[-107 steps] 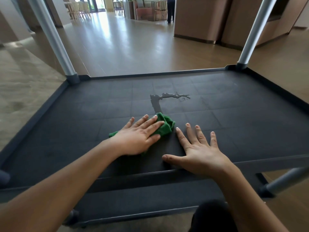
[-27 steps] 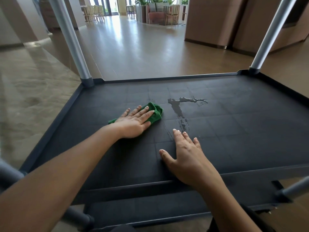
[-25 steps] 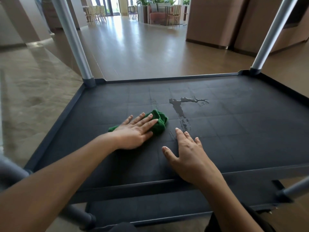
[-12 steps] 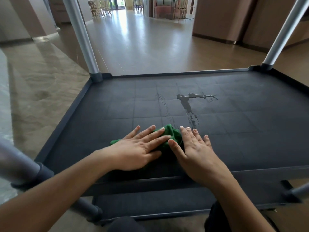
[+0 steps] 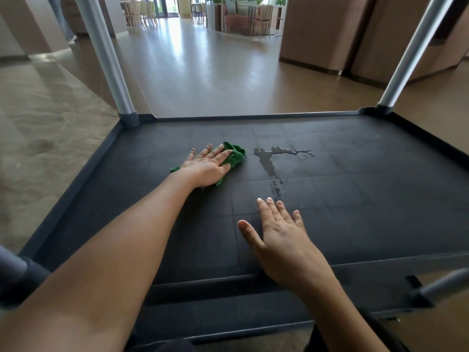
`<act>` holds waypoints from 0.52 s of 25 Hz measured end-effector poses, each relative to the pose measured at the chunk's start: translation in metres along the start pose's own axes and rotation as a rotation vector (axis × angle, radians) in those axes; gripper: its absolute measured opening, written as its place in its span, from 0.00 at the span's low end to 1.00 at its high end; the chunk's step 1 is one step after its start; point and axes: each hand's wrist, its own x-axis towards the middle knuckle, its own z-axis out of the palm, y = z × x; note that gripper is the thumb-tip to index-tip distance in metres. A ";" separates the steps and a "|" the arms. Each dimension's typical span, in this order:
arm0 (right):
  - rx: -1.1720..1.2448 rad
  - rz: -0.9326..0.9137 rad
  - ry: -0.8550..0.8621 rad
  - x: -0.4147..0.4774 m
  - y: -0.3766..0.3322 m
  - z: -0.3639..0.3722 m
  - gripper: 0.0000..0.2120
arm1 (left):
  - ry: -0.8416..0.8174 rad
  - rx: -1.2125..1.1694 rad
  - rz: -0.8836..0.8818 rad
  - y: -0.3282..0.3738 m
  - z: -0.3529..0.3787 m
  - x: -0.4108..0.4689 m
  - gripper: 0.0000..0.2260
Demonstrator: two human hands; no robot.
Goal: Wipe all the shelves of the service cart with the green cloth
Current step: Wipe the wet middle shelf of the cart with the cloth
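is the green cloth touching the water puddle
Apart. The head view shows a strip of bare dark shelf between the green cloth, under the left hand, and the puddle.

- A glossy tan tiled floor runs away down the hall, with a bright streak of daylight mirrored along its middle.
- To the left lies a strip of beige marbled stone flooring, duller than the tiles.
- A plain beige wall pier stands at the left, with a dark skirting at its foot.
- On the right stand two tall brown panelled blocks, each on a dark plinth.
- At the far end, light comes in through tall glazing.
- Pale wooden slat-back chairs are grouped before that glazing.
- A salmon-pink sofa sits further right, with green potted plants behind it.
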 end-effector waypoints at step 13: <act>0.088 0.010 0.027 -0.002 0.001 0.000 0.32 | -0.180 0.037 0.301 0.011 0.019 -0.137 0.27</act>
